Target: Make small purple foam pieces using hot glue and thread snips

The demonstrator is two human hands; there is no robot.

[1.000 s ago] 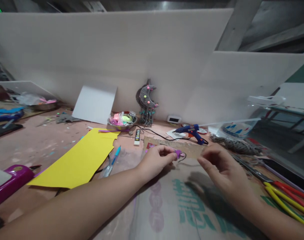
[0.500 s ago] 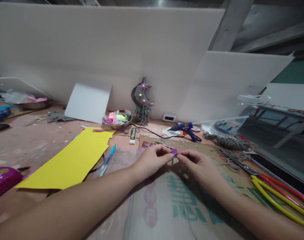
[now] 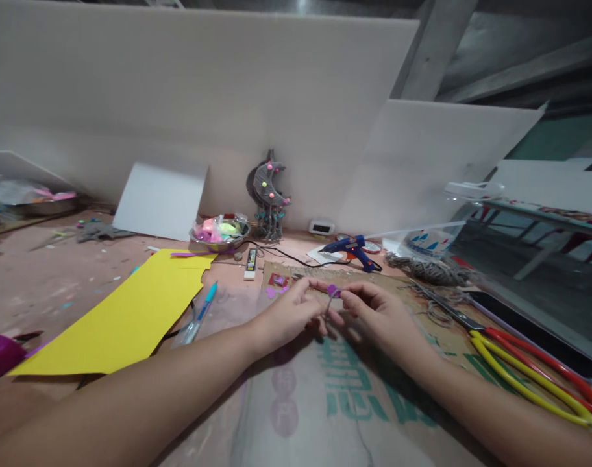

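My left hand (image 3: 293,310) and my right hand (image 3: 381,314) meet over the cardboard, fingertips almost touching. Between them is a small purple cutout (image 3: 333,291), pinched at its right side by my right thumb and finger. A short strand of grey yarn (image 3: 330,301) curves across its front and runs down to the closed fingers of my left hand. My left index fingertip rests near the cutout's upper left edge. More purple cutouts (image 3: 271,292) lie on the cardboard just beyond my left hand. The exact grip of the fingertips is partly hidden.
Cardboard (image 3: 296,415) lies beneath my hands. Yellow paper (image 3: 125,318) and a blue pen (image 3: 202,311) are left. Behind stand a glue gun (image 3: 352,248), a bowl of clay (image 3: 221,233) and a moon ornament (image 3: 268,188). Scissors (image 3: 530,370), a phone (image 3: 534,331) and grey yarn bundle (image 3: 427,269) are right.
The yarn strand, which hung down below the purple cutout, now curves across its front. My left thumb has come down away from the cutout. The whole view has shifted slightly.
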